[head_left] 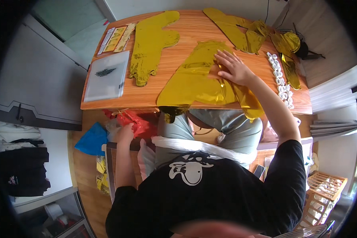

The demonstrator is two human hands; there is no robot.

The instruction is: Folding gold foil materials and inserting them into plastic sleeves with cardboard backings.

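Observation:
A large flat gold foil balloon [186, 81] lies at the near middle of the table, its lower end hanging over the front edge. My right hand [235, 69] rests flat on its right side, fingers stretched out and apart. Below the table's left front edge, my left hand [125, 133] is at a red plastic bag [141, 123]. Its fingers are mostly hidden, so I cannot see whether they grip anything. Another flat gold foil balloon [148, 43] lies to the left of the first, and a third gold foil balloon [242, 33] at the far right.
On the table's left lie a stack of clear plastic bags [107, 79] and some printed cards [114, 39]. Rolls of white ribbon [279, 77] line the right side, beside more gold foil [290, 67]. A blue bag [92, 139] sits on the floor at left.

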